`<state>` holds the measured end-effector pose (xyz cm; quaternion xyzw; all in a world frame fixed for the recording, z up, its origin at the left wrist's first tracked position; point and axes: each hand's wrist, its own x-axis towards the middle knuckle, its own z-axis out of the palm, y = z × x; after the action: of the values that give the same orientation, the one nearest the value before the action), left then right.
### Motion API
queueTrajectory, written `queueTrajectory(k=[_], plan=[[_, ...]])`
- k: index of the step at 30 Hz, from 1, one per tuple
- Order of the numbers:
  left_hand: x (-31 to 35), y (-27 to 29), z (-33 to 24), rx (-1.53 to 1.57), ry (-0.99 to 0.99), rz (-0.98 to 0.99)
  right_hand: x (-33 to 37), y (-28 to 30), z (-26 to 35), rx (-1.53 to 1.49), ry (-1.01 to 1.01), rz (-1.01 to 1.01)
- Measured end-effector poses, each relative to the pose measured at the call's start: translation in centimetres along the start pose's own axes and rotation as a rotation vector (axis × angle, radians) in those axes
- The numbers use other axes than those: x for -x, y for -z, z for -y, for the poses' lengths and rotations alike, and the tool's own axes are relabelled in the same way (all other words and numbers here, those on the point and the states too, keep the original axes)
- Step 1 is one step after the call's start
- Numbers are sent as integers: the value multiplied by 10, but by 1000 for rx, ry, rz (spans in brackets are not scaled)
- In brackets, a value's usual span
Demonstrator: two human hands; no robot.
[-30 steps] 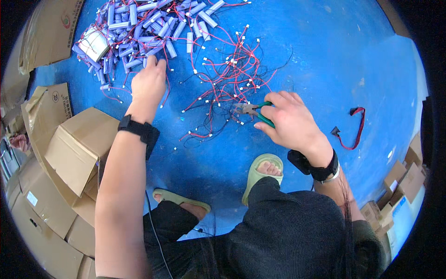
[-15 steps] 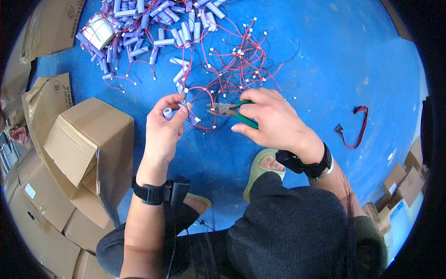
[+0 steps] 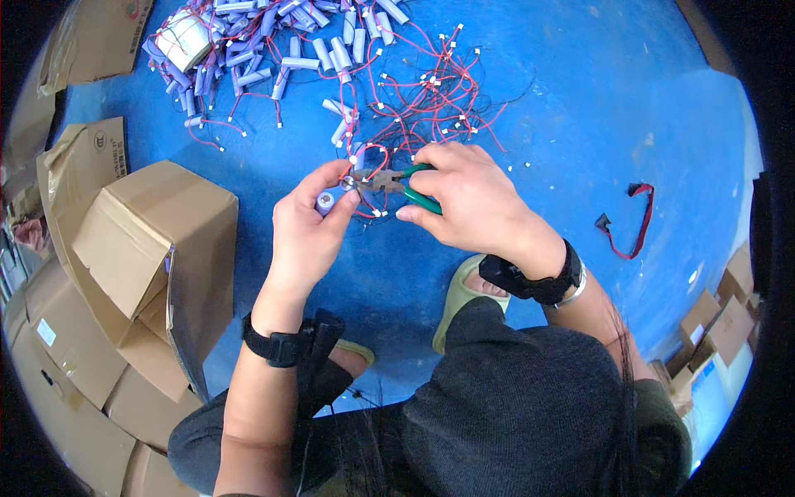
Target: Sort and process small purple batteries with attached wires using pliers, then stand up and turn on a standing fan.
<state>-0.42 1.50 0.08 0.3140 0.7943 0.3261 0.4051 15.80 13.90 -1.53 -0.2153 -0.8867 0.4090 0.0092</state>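
Pliers (image 3: 383, 180) near purple cylinder (image 3: 325, 203), contact unclear

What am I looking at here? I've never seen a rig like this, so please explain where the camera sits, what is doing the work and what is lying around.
There is no robot here, just a person's two bare hands. All the pictures come from one wide fisheye camera worn on the head, looking down, so straight edges bend near the rim.

The left hand holds a purple cylinder in its fingers. The right hand grips green-handled pliers, with their tips close to the left fingers; whether they touch anything is hard to tell.

On the blue floor lie a heap of similar cylinders, a tangle of red and black wires with white connectors, and, off to the right, a red-and-black cable.
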Motion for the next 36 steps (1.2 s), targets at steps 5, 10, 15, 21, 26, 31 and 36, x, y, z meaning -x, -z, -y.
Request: queueTrajectory(k=[5, 10, 15, 21, 26, 31, 36], plan=[[0, 3, -7, -230, -128, 67, 0, 2, -2, 119, 64, 6], [-3, 7, -5, -371, -248, 109, -3, 1, -2, 176, 108, -5], [-4, 10, -14, -272, -58, 136, -4, 1, -4, 175, 91, 63], [6, 8, 13, 55, 149, -204, -4, 2, -6, -5, -56, 176], [21, -9, 18, -315, -106, -321, 6, 12, -10, 163, -200, 175], [24, -27, -11, -385, -434, -465, 36, 61, -27, 582, -472, 79], [-11, -71, 1, -380, -340, -187, 46, 77, -36, 442, -397, -123]])
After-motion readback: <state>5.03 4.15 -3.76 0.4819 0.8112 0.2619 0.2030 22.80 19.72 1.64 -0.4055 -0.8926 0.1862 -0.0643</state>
